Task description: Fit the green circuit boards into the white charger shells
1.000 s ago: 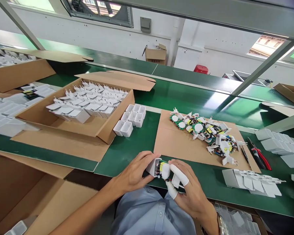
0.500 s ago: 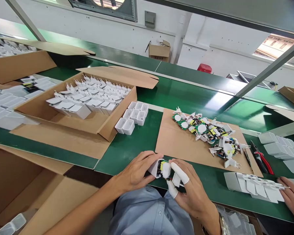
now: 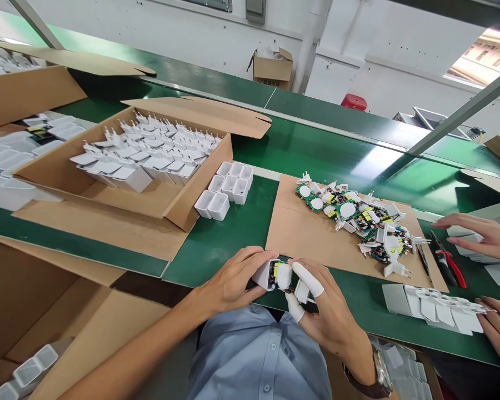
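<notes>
My left hand is closed around a white plastic charger case, its mouth turned to the right. Partly inside that mouth sits a circuit board with a yellow part and a white pad. My right hand, with white covers on thumb and forefinger, grips the board's right end, where a white plug cover hangs with its pins to the right. Both hands are above the front edge of the bench, close to my body. Beyond them, a pile of circuit boards with plugs lies on a cardboard sheet.
Several empty white cases stand left of the sheet, beside a carton of white chargers. Red-handled pliers and tweezers lie at right. A co-worker's hands are near rows of white cases and chargers.
A co-worker's second hand has come in at the right, over the white cases. My hands keep the same grip, the board still partly in the case. The view has tilted slightly down.
</notes>
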### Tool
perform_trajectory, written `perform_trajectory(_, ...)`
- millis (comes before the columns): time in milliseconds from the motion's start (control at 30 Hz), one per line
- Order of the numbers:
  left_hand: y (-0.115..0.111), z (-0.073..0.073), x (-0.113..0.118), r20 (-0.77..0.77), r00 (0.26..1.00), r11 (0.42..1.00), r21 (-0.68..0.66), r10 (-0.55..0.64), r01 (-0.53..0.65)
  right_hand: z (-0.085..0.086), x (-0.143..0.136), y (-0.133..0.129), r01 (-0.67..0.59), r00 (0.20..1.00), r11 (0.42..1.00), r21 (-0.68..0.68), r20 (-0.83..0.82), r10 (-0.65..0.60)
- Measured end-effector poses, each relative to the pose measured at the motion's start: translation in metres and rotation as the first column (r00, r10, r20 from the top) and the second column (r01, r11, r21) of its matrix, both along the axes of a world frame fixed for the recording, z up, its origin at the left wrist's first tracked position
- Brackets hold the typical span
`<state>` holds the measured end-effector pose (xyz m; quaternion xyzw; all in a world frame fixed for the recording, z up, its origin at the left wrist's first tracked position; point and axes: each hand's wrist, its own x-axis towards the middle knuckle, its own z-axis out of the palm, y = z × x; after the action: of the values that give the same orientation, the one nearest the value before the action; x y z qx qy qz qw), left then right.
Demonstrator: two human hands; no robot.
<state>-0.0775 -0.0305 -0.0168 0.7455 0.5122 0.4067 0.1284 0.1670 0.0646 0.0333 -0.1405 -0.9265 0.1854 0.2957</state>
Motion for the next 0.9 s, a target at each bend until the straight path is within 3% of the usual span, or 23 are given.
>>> perform_trajectory(433, -0.001, -0.005, 0.0, -0.003, 1.0, 0.999, -0.045, 0.01, -0.01, 0.013, -0.006, -0.001, 0.019, 0.999, 0.999, 0.033, 0.045, -0.021)
perform_trajectory(700, -0.001, 0.001, 0.0, -0.051, 0.998, 0.999, -0.032, 0.039, -0.041, -0.008, -0.007, -0.007, -0.01, 0.997, 1.0, -0.004, 0.073, 0.01)
perform_trajectory(767, -0.002, 0.006, 0.002, 0.012, 1.0, 0.995, -0.103, 0.008, -0.007, -0.007, -0.007, -0.009, 0.006, 0.999, 1.0, -0.026, 0.047, -0.005)
perform_trajectory(900, -0.003, 0.012, 0.009, 0.175, 0.976, 0.96, -0.224, -0.129, 0.167, 0.009, -0.001, -0.01, 0.023, 1.0, 0.991, -0.135, -0.012, -0.025)
